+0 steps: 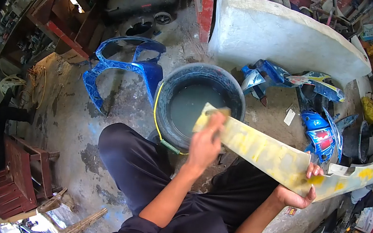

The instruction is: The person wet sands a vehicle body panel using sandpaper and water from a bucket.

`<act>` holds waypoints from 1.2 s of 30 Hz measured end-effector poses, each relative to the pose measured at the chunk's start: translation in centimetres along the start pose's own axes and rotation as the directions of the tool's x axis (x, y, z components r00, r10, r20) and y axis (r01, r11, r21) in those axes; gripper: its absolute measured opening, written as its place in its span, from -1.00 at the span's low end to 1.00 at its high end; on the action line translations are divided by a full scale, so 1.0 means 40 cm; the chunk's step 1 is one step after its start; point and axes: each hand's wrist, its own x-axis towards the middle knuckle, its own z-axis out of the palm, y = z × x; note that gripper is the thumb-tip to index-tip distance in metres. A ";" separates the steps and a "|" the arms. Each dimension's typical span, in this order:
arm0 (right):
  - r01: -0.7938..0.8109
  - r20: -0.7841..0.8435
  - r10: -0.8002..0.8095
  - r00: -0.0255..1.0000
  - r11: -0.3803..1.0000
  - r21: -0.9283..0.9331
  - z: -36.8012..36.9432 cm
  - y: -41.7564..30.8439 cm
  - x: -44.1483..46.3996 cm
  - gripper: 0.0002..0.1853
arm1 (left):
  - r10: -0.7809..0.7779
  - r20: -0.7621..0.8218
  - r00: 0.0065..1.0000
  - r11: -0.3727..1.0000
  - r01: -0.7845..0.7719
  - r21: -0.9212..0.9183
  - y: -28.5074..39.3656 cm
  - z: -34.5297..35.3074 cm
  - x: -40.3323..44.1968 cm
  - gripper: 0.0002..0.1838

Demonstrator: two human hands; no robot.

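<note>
A long motorcycle body panel (265, 159), pale grey with yellow patches, slants across in front of me. Its left end reaches over the bucket (240, 93), a black tub with cloudy water (192, 105) inside. My right hand (299, 192) grips the panel by its lower edge, with fingertips showing over the top face. On the panel's left end, my left hand (206, 142) presses a small brown piece, which looks like sandpaper (225, 112). That hand and piece are slightly blurred. The bucket's yellow handle (155, 112) hangs down its left side.
A blue fairing frame (129, 66) stands on the concrete left of the bucket. Blue body parts (322, 133) lie on the right, below a white curved wall (280, 32). A wooden stool (15, 179) is at lower left. Other people's limbs show at both edges.
</note>
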 end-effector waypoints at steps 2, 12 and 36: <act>-0.010 -0.010 0.010 1.000 1.000 0.023 0.004 -0.001 -0.006 -0.48 | -0.264 -0.191 0.945 0.962 0.273 0.021 -0.044 -0.017 0.028 -0.50; -0.030 -0.010 0.031 0.999 0.997 0.070 0.008 -0.001 -0.008 -0.47 | -0.176 -0.270 0.947 0.973 0.210 0.101 -0.039 -0.015 0.046 -0.59; 0.005 -0.040 -0.004 0.999 0.999 0.040 0.006 0.000 0.002 -0.50 | 0.073 0.044 0.996 0.995 -0.076 0.072 0.052 0.012 -0.049 -0.49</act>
